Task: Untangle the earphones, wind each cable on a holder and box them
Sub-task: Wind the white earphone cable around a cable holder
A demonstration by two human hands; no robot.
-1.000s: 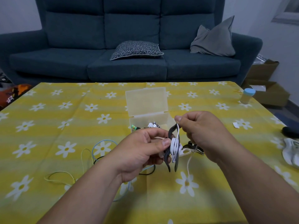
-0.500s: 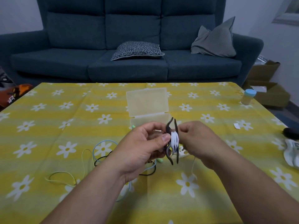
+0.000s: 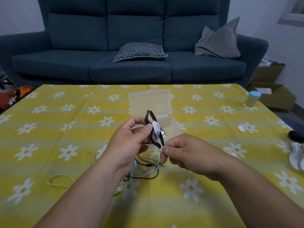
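Observation:
My left hand (image 3: 130, 140) holds a black cable holder (image 3: 152, 118) upright above the table, with white earphone cable (image 3: 156, 129) wound round its middle. My right hand (image 3: 184, 153) pinches the free end of that white cable just below the holder. Behind the holder stands a clear plastic box (image 3: 176, 127) with its lid (image 3: 149, 102) open; what lies inside is mostly hidden. Under my hands a tangle of blue, black and pale green earphone cables (image 3: 146, 168) lies on the yellow flowered tablecloth (image 3: 49, 129).
A small jar with a blue cap (image 3: 252, 98) stands at the table's right edge. A white scrap (image 3: 241, 128), a black object (image 3: 297, 136) and a white device (image 3: 297, 155) lie to the right. A dark blue sofa (image 3: 131, 46) with cushions fills the back.
My right hand has dropped from the top of the holder to below it, pulling the white cable's end down. The holder has tilted a little and sits slightly higher in view.

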